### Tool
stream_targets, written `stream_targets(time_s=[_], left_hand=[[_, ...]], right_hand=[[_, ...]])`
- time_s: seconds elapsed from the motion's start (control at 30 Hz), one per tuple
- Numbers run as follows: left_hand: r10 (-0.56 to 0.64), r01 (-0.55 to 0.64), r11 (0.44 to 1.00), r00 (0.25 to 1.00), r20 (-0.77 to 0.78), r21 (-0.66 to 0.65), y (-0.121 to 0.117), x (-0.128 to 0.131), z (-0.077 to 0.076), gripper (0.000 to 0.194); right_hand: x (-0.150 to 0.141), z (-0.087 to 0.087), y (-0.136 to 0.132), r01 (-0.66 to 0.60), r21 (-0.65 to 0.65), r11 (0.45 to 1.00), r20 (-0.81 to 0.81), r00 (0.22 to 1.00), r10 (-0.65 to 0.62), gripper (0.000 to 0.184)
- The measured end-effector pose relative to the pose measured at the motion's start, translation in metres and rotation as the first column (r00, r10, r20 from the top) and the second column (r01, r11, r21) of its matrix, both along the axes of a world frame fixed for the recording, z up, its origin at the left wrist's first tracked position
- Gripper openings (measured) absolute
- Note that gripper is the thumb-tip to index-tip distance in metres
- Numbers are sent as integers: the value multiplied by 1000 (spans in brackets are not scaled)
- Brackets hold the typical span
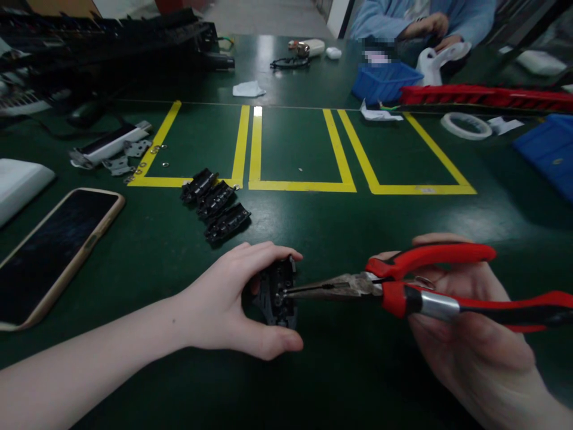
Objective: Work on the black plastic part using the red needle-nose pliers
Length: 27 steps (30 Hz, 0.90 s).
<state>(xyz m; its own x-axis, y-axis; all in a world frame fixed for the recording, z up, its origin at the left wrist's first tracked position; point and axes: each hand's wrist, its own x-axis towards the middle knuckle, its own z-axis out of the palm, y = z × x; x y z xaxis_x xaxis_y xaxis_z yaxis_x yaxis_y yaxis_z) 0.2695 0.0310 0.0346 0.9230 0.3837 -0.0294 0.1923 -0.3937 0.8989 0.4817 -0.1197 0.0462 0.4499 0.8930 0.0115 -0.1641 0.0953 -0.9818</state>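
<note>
My left hand (pixel 233 301) is wrapped round a small black plastic part (pixel 280 292), holding it on edge on the green table (pixel 313 233). My right hand (pixel 465 325) grips red-handled needle-nose pliers (pixel 403 286). The plier tips touch the right face of the black part. Three more black parts (pixel 215 205) lie in a slanted row just beyond my left hand.
A phone (pixel 49 254) lies at the left, with metal brackets and small rings (pixel 128 156) behind it. Yellow tape boxes mark the table's middle. Blue bins (pixel 385 80), a red rack (pixel 483 97) and a tape roll (pixel 465 125) sit far right. Another person in a blue sleeve (pixel 425 21) works opposite.
</note>
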Motion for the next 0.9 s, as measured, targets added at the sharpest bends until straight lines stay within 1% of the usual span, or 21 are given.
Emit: stream_targets(time_s=[0.17, 0.4, 0.6, 0.9], left_hand=[[11, -11, 1000, 1000, 4, -7, 0, 1, 1, 75], [10, -11, 999, 999, -39, -31, -1, 1, 3, 77], [29, -31, 998, 999, -34, -52, -2, 0, 2, 74], [41, -44, 996, 999, -32, -78, -2, 1, 3, 72]], right_hand=[[2, 1, -2, -21, -23, 1000, -9, 1000, 21, 51], [3, -4, -4, -57, -7, 998, 14, 998, 57, 51], [3, -5, -3, -39, 30, 999, 18, 999, 39, 49], [3, -3, 1, -5, 30, 1000, 40, 999, 4, 51]])
